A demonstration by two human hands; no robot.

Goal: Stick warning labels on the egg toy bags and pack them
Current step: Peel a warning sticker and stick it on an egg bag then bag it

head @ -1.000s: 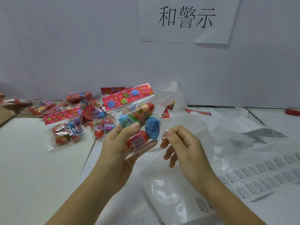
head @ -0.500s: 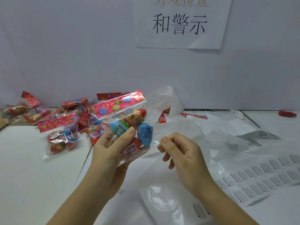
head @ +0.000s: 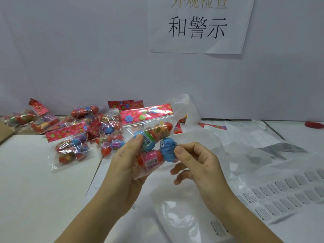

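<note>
White laminate covers the desk [head: 35, 190], which meets a pale, plain wall [head: 87, 58] where a paper sign [head: 198, 27] with large black characters hangs at the upper right of the frame. A loose pile of egg toy bags [head: 73, 137] lies at middle left against the wall. Sheets of small printed labels [head: 289, 193] spread across the lower right, and clear plastic bags [head: 184, 216] lie under the forearms at the bottom centre. A small red object [head: 313, 124] sits at the far right edge. In the centre, held above the desk, is one egg toy bag [head: 154, 135]: clear film with a red flowered header card and blue, orange and pink-banded eggs inside. The left hand [head: 126, 163] grips its lower left side, thumb on a blue egg. The right hand [head: 194, 163] has its fingers curled, thumb and forefinger pinched just beside another blue egg. Whether they hold the bag's film or the translucent plastic behind it, I cannot tell.
</note>
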